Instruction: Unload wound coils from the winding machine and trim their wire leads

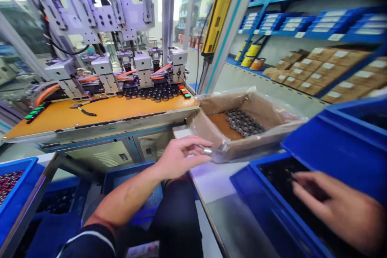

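Observation:
My left hand [181, 155] is held out in front of the carton, thumb and fingers closed on a small shiny metal cylinder [207, 150]. My right hand [329, 201] reaches into a blue bin [255, 169] of small black parts [279, 171]. Its thumb and forefinger come together over those parts, and whatever is between them is blurred. Beyond my left hand stands a plastic-lined cardboard carton [208, 127], with rows of small dark metallic parts [244, 123] lying inside.
An orange-topped bench [130, 109] carries pliers [87, 109], a cluster of black round parts [157, 93] and a machine with several clamps [143, 64]. Another blue bin [341, 133] overlaps the right one. A bin of reddish parts [28, 169] stands at left. Shelves [293, 0] fill the right background.

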The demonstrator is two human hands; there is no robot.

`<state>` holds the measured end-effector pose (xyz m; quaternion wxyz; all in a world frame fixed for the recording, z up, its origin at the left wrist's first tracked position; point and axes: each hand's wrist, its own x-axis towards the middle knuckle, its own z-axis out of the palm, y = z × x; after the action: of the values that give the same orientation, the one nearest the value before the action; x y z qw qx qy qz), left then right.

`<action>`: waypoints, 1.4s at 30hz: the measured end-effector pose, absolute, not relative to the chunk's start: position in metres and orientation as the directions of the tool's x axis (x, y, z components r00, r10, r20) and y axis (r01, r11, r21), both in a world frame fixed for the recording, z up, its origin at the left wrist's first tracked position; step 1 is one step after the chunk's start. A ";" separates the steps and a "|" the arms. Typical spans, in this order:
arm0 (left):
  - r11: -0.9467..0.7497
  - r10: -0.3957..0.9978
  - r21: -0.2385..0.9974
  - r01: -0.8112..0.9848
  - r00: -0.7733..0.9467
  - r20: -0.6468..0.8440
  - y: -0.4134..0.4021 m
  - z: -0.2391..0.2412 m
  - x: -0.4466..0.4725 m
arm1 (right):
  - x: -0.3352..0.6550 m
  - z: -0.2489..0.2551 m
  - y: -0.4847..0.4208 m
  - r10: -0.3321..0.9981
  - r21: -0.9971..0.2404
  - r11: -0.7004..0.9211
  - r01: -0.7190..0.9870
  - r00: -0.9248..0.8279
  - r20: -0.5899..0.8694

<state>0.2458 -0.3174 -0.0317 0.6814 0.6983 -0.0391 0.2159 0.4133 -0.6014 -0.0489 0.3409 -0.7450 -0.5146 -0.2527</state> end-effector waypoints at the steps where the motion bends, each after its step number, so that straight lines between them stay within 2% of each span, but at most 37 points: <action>1: -0.013 0.275 0.946 -0.324 0.908 0.315 -0.317 -0.033 0.229 | 0.401 -0.037 -0.593 0.582 -0.199 -0.299 0.933 0.344 0.737; 2: 0.021 0.296 0.952 -0.306 0.911 0.286 -0.317 -0.032 0.216 | 0.389 -0.025 -0.584 0.601 -0.178 -0.316 0.932 0.342 0.723; 5: 0.074 0.305 0.960 -0.271 0.922 0.237 -0.323 -0.027 0.194 | 0.354 -0.001 -0.556 0.669 -0.190 -0.168 0.967 0.254 0.699; 10: 0.273 0.236 0.937 -0.216 0.960 0.153 -0.340 -0.026 0.180 | 0.300 0.001 -0.526 0.655 -0.413 0.034 0.910 0.291 0.697; 13: 0.339 0.208 0.919 -0.201 0.969 0.136 -0.348 -0.032 0.177 | 0.283 -0.009 -0.526 0.661 -0.462 0.074 0.884 0.303 0.686; 21: 0.328 0.173 0.932 -0.152 0.980 0.099 -0.362 -0.041 0.181 | 0.283 -0.014 -0.535 0.664 -0.474 0.088 0.876 0.303 0.684; 32: 0.201 0.201 0.957 -0.210 0.965 0.170 -0.366 -0.049 0.187 | 0.289 -0.021 -0.538 0.687 -0.539 0.072 0.839 0.350 0.637; 37: 0.256 0.167 0.957 -0.133 0.982 0.092 -0.368 -0.051 0.188 | 0.290 -0.022 -0.537 0.673 -0.551 0.097 0.829 0.353 0.650; 42: 0.257 0.193 0.959 -0.119 0.979 0.069 -0.375 -0.049 0.188 | 0.289 -0.022 -0.536 0.667 -0.502 0.111 0.858 0.310 0.677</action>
<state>0.1884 -0.3750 -0.0494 0.7923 0.6013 0.0310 0.0984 0.2890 -0.5364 -0.0219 0.4700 -0.6588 -0.5786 -0.1012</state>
